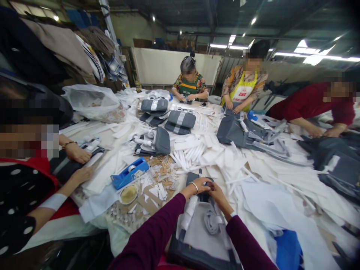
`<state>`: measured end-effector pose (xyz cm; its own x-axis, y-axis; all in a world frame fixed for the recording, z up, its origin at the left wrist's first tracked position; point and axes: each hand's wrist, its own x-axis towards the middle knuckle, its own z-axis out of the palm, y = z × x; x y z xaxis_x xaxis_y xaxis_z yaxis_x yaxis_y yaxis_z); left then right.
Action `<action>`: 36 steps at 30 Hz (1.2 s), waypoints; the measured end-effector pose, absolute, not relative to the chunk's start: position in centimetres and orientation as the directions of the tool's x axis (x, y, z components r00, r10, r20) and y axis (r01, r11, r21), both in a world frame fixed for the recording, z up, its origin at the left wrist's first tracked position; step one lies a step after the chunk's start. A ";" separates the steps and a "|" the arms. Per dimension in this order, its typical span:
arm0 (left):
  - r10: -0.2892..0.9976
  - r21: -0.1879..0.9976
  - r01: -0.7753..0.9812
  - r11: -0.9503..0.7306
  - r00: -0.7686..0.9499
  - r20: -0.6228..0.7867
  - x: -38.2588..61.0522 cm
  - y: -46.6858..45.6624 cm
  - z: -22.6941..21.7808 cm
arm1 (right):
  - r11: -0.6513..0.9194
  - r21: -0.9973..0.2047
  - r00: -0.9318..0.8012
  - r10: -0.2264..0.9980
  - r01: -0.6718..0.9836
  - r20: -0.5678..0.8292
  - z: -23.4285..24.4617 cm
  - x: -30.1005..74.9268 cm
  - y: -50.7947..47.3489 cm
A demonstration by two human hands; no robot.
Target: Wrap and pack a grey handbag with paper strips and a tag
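Observation:
A grey bag lies in front of me at the near table edge, with white paper and a coiled grey strap on it. Both my hands meet at its far end. My left hand, with a bracelet at the wrist, is closed in a pinch on a small part at the top of the bag. My right hand is closed against the same spot, fingers curled. What exactly the fingers pinch is too small to make out.
A blue tape dispenser, a small round dish and scattered paper tags lie left of my hands. Grey bags and white paper strips cover the table. One person works at my left; three others sit across the table.

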<state>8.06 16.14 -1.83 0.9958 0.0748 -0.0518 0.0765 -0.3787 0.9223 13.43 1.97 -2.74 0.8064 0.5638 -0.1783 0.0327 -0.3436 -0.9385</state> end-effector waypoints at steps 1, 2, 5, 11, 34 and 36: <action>0.080 0.923 0.084 -0.374 0.995 -0.058 8.1 16.3 -1.9 | -0.330 -0.944 0.796 0.575 0.016 -0.188 -2.7 13.2 2.4; 0.091 0.925 0.096 -0.368 0.994 -0.067 8.0 16.6 -2.1 | -0.317 -0.948 0.789 0.582 -0.005 -0.199 -2.7 13.0 2.5; 0.132 0.937 0.142 -0.319 0.986 -0.104 7.5 17.5 -3.0 | -0.291 -0.955 0.778 0.584 -0.062 -0.229 -2.4 12.8 2.3; 0.105 0.972 0.175 -0.157 0.982 -0.160 6.3 18.9 -4.8 | -0.280 -0.950 0.798 0.539 -0.135 -0.272 -2.2 12.9 1.7; 0.284 0.907 0.251 -0.339 0.946 -0.156 3.3 18.5 -3.7 | -0.309 -0.940 0.756 0.577 -0.148 -0.309 -1.8 12.6 1.3; 0.342 0.889 0.275 -0.367 0.928 -0.146 3.3 19.3 -3.6 | -0.303 -0.941 0.753 0.582 -0.148 -0.306 -1.9 12.6 1.3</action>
